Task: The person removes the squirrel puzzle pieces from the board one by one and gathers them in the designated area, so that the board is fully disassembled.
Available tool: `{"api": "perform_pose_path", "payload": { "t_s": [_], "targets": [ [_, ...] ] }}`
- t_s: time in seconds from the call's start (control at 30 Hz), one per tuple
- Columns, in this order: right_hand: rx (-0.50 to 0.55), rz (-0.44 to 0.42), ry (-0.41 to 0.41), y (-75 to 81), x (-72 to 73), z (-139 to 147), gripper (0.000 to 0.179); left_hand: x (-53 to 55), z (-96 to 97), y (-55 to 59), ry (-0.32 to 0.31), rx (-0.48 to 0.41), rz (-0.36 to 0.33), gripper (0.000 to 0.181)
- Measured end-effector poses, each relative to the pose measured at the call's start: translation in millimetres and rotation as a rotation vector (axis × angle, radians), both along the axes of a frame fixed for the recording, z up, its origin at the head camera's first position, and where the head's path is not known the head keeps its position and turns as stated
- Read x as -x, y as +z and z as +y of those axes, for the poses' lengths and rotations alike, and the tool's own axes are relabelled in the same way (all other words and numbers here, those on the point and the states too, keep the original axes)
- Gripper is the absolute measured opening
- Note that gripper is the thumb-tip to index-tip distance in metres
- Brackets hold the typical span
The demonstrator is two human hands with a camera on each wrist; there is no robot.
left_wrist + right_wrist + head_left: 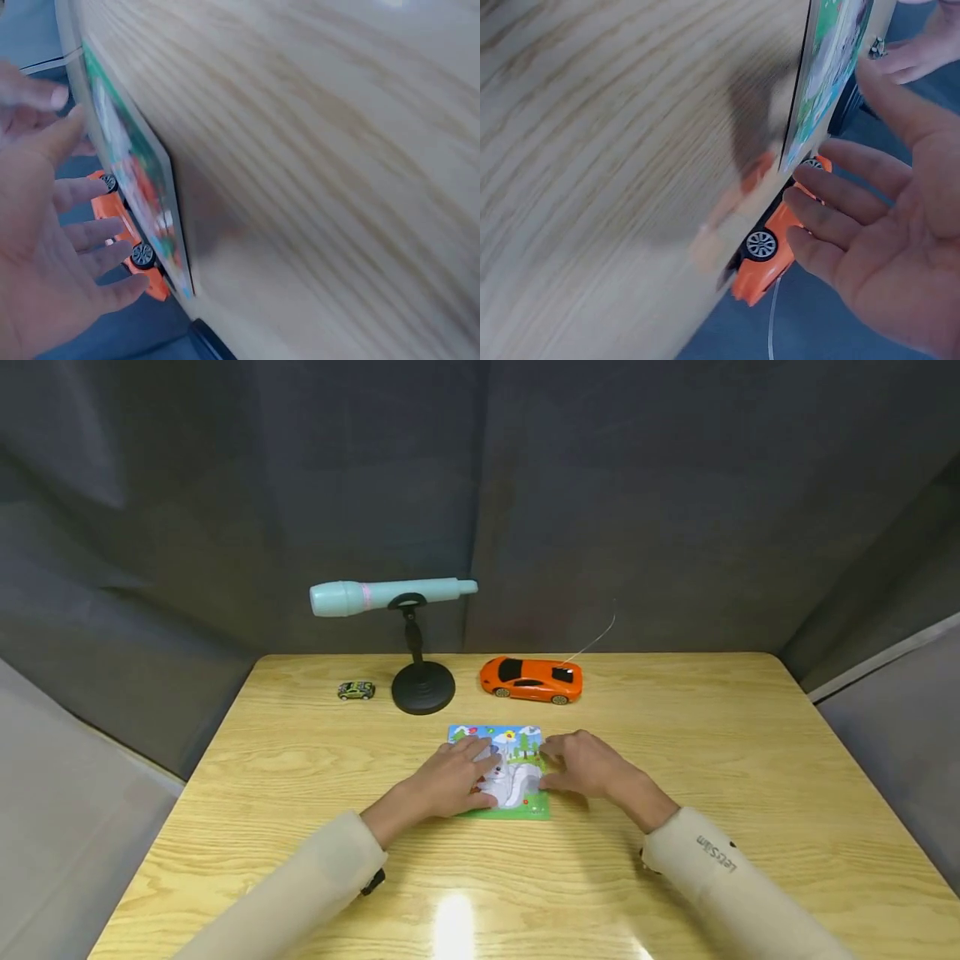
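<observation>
The left hand (452, 777) lies over the left part of the squirrel picture board (517, 777), its grip wide, fingers spread and holding nothing, though contact is hard to tell. The board is on the desk (750, 802) in front of the orange toy car (531, 681), and just beside the board's right edge the right hand (590, 766) has a wide, empty grip too; light, even fingertip pressure from both sides should steady the board best.

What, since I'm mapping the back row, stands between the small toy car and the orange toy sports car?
The head view shows a black round-based microphone stand there, holding a light-blue microphone.
</observation>
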State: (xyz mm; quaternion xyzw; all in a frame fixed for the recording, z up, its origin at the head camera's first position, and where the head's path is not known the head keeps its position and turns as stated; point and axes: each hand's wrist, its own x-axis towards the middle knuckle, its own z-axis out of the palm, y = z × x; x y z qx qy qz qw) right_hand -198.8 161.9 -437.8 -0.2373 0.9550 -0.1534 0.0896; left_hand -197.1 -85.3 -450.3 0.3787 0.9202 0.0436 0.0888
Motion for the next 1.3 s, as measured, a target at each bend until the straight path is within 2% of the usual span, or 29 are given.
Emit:
{"api": "perform_pose_path", "payload": {
  "t_s": [0.1,0.23,0.4,0.57,0.7,0.87,1.3],
  "targets": [
    [0.086,0.042,-0.024,-2.2,8.4,1,0.041,1.9,6.9,-4.0,0.025,0.023,-0.075,0.07],
    [0.181,0.043,-0.103,-2.9,20.0,-2,0.029,1.4,12.6,-7.5,0.049,0.042,-0.105,0.069],
    [0.252,-0.089,-0.24,-5.8,35.5,-7,0.024,-1.7,17.2,-8.6,0.069,0.075,-0.138,0.068],
    [0.252,-0.184,-0.318,-15.7,45.2,-14,0.024,-3.1,20.4,-9.3,0.082,0.098,-0.144,0.068],
    [0.246,-0.185,-0.353,-22.2,45.3,-18,0.024,-3.2,21.9,-10.7,0.08,0.098,-0.142,0.068],
    [0.24,-0.175,-0.371,-22.5,43.9,-21,0.025,-2.7,23.6,-11.2,0.073,0.104,-0.13,0.068],
    [0.179,-0.233,-0.335,-15.6,44.9,-28,0.046,-2.8,20.5,-8.5,0.078,0.123,-0.15,0.07]
  ]
}}
